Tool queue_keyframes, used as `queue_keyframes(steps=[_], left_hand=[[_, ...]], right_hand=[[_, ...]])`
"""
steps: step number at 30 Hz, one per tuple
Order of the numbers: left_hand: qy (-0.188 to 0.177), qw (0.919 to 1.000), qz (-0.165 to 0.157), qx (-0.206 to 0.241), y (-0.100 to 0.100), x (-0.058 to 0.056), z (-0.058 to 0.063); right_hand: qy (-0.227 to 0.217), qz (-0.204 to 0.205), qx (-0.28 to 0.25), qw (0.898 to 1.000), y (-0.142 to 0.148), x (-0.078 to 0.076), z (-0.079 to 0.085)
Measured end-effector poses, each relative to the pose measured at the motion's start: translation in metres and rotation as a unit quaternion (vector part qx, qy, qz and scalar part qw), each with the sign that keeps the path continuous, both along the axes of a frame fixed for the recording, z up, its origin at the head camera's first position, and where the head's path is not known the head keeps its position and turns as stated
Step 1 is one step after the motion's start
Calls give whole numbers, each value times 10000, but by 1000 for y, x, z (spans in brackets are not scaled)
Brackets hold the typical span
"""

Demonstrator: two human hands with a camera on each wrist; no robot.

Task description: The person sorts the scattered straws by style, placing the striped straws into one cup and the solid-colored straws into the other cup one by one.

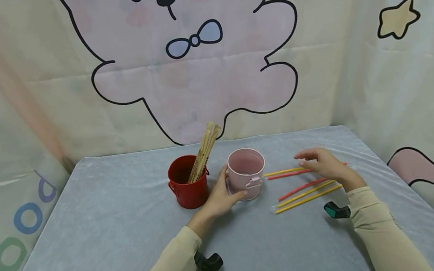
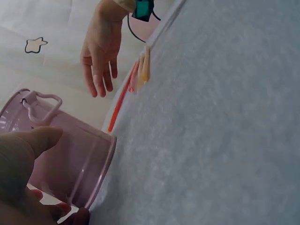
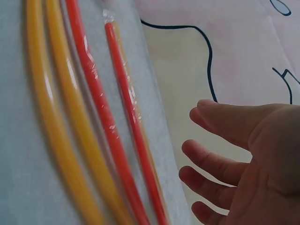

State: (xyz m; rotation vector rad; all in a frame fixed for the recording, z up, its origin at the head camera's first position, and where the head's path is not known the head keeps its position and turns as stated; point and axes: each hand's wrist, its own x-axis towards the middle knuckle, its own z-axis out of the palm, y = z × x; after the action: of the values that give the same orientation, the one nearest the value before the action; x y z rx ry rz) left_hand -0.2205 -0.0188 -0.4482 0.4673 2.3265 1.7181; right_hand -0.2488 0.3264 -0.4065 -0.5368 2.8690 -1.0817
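Observation:
A small pink bucket [image 1: 247, 168] with a looped side handle stands at the middle of the table. My left hand [image 1: 220, 196] holds it round its left side; in the left wrist view the thumb [image 2: 44, 139] lies along its wall and fingertips show at the lower edge. My right hand [image 1: 324, 167] hovers above several plastic-wrapped straws, fingers apart and holding nothing. Among these are a red straw [image 1: 300, 188] and a yellow straw [image 1: 309, 197] towards the front, with another red and yellow pair lying behind, partly hidden beneath the right hand.
Just left of the pink bucket stands a red bucket [image 1: 190, 195] with several paper-wrapped sticks [image 1: 206, 151] leaning in it. A blue-grey cloth [image 1: 101, 239] covers the table. Printed curtains [image 1: 350, 62] hang behind it and at both sides.

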Motion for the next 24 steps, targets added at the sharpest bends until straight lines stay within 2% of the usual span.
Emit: queue_keyframes(steps=[8, 13, 21, 24], left_hand=[[64, 9994, -221, -248, -3, -4, -7], [56, 9990, -332, -310, -6, -5, -9], [147, 9987, -469, -127, -8, -6, -8], [83, 9986, -500, -114, -8, -7, -8]], right_hand=[[-129, -125, 347, 9992, 13, -7, -22], [-55, -287, 501, 9983, 16, -9, -33], [-121, -498, 656, 9965, 12, -8, -31], [-21, -425, 740, 9964, 12, -9, -30]])
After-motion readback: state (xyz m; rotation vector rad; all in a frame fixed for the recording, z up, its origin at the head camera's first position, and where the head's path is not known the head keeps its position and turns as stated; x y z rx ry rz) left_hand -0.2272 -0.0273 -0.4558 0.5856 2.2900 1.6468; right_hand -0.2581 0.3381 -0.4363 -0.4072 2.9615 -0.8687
